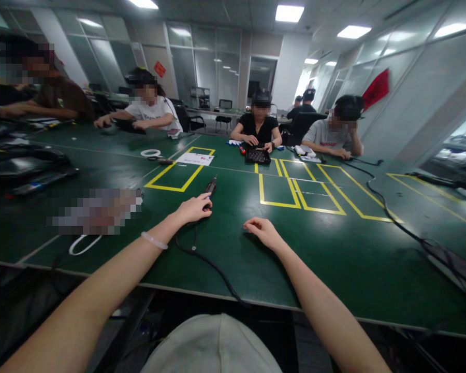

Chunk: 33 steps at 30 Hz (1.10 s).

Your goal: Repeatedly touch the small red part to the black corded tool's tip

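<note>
Green table [341,259]; glass partitions [227,77] behind; ceiling lights [289,13] lit (red banner [376,89] aslant).

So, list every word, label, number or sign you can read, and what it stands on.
None reads with certainty.
White sheet: print too small.
Grey shirt: red lettering, blurred.
White shirt: dark lettering, blurred.
Smaller red wall sign: blurred.
Dark tool under the left hand: no lettering discernible.

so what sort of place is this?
Probably an electronics workshop or training room: a big green worktable marked out in yellow tape, what looks like an electric screwdriver in the wearer's left hand, and other people seated around the table.
</note>
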### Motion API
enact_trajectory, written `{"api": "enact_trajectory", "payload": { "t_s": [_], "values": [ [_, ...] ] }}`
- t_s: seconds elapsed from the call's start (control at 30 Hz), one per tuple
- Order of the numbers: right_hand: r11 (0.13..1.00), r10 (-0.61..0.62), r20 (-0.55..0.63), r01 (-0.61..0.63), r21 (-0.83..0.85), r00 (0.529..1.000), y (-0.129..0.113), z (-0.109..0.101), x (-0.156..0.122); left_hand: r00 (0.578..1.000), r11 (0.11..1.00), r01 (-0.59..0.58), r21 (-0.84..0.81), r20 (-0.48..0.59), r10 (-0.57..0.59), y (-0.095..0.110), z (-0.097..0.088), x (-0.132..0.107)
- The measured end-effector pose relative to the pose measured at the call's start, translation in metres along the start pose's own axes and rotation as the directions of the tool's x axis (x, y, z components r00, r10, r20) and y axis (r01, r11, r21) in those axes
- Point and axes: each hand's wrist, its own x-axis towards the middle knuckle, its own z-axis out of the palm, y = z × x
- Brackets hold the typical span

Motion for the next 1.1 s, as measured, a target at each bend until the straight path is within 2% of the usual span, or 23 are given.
{"api": "enact_trajectory", "payload": {
  "t_s": [0.2,0.3,0.37,0.47,0.6,0.7,1.1],
  "values": [
    [1.0,-0.007,0.002,0.007,-0.012,1.0,-0.001,-0.001,-0.001,0.997,0.999,0.023,-0.032,0.071,-0.021,-0.074,-0.015,0.013],
    [1.0,-0.003,0.008,0.003,-0.007,1.0,-0.002,-0.002,-0.002,0.996,0.999,0.04,-0.034,0.082,-0.037,-0.099,-0.02,0.014],
    [1.0,-0.004,0.013,0.004,0.0,1.0,-0.003,-0.003,-0.002,0.994,0.997,0.079,-0.004,0.078,-0.079,-0.109,-0.021,0.014],
    [1.0,-0.009,0.023,0.008,0.006,1.0,-0.006,-0.004,-0.003,0.985,0.984,0.169,0.052,0.027,-0.17,-0.109,-0.017,0.011],
    [1.0,-0.004,0.036,0.004,0.006,0.999,-0.006,-0.004,-0.004,0.932,0.926,0.347,0.149,-0.163,-0.323,-0.092,-0.007,0.002],
    [1.0,-0.003,0.04,0.003,0.007,0.999,-0.005,-0.003,-0.003,0.91,0.905,0.383,0.184,-0.24,-0.337,-0.081,-0.003,-0.006],
    [1.0,-0.014,0.055,0.013,0.017,0.998,-0.004,-0.001,-0.003,0.897,0.892,0.414,0.182,-0.25,-0.365,-0.08,-0.005,-0.012]
  ]
}}
